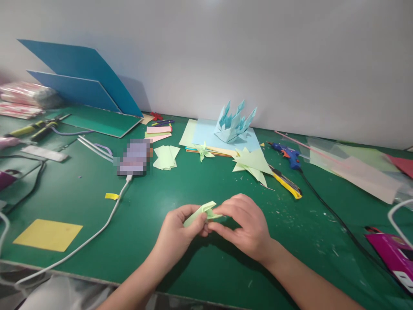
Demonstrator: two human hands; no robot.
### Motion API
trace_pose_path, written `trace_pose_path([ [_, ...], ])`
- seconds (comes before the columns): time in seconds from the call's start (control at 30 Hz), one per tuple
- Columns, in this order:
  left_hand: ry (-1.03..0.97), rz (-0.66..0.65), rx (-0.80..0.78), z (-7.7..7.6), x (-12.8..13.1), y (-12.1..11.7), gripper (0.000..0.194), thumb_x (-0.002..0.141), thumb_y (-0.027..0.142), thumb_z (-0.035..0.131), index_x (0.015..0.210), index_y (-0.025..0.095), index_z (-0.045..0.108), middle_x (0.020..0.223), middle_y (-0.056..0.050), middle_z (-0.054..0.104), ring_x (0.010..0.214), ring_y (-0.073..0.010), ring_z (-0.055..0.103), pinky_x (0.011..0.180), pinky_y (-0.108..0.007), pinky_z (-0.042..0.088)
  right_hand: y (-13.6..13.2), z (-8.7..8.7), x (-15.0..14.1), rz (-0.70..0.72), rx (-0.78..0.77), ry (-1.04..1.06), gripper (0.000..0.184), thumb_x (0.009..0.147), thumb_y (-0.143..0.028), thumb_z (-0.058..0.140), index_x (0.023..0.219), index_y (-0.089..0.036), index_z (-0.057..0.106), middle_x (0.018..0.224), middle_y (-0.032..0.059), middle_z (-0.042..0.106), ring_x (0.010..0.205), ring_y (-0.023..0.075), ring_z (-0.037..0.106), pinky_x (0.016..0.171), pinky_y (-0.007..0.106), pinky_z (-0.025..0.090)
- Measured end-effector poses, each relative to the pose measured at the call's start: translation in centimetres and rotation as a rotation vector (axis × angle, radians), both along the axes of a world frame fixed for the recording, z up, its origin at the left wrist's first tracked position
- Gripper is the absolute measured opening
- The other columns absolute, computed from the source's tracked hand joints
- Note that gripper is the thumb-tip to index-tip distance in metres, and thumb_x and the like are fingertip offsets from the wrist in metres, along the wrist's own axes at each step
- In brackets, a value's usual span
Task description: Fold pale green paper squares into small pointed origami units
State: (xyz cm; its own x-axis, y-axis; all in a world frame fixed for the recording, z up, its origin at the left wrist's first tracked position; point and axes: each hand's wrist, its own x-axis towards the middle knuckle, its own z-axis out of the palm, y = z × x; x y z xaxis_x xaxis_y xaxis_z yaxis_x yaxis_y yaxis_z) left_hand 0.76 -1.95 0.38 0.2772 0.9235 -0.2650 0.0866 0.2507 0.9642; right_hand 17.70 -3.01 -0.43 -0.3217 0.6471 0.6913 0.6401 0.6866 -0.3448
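Yellow sheet [48,234] lies flat at 8 o'clock, w/ view centre as hub; pale-green paper pile [166,157] at 9. L hand [177,230], btwn 6 & 7 o'clock, is closed round the folded paper [209,206], thumb pressing its side. That piece, at 6, is held just above the tabletop: prob. v. light, springy at the folds, easy to crease or crush, so best held lightly at the thicker folded body, not the thin tips. R hand [250,224], at 5, pinches its pointed end btwn thumb & index. Glue gun [293,159] at 3.
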Motion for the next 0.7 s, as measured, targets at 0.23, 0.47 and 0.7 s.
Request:
trace_pose_path([
  [0.23, 0.057, 0.012, 0.051, -0.06, -0.08, 0.07, 0.026, 0.07, 0.039, 0.064, 0.078, 0.014, 0.069, 0.051, 0.001, 0.062, 0.05, -0.0121, 0.055, 0.053, -0.022, 0.046, 0.04, 0.12, -0.21, -0.019, -0.056, 0.038, 0.021, 0.082, -0.04, 0.061, 0.085, -0.019, 0.061, 0.076, 0.0043, 0.063, 0.07, 0.017, 0.053, 0.065, 0.031, 0.043],
  [0.47, 0.091, -0.003, 0.105, -0.22, -0.1, 0.09, 0.022, 0.074, 0.035, 0.06, 0.077, 0.015, 0.07, 0.061, -0.001, 0.068, 0.057, -0.0137, 0.06, 0.058, -0.022, 0.048, 0.05, 0.31, -0.06, 0.019, -0.034, 0.01, 0.021, 0.082, -0.039, 0.061, 0.088, -0.02, 0.066, 0.08, 0.0043, 0.059, 0.073, 0.0159, 0.052, 0.069, 0.031, 0.043],
  [0.7, -0.035, 0.029, 0.039, -0.54, 0.05, -0.01, 0.028, 0.071, 0.035, 0.064, 0.092, 0.016, 0.068, 0.081, -0.004, 0.072, 0.064, -0.0151, 0.064, 0.063, -0.025, 0.052, 0.03, 0.12, 0.01, 0.066, -0.056, 0.024, 0.022, 0.087, -0.038, 0.055, 0.094, -0.02, 0.066, 0.084, 0.0046, 0.058, 0.078, 0.0161, 0.052, 0.073, 0.032, 0.043],
])
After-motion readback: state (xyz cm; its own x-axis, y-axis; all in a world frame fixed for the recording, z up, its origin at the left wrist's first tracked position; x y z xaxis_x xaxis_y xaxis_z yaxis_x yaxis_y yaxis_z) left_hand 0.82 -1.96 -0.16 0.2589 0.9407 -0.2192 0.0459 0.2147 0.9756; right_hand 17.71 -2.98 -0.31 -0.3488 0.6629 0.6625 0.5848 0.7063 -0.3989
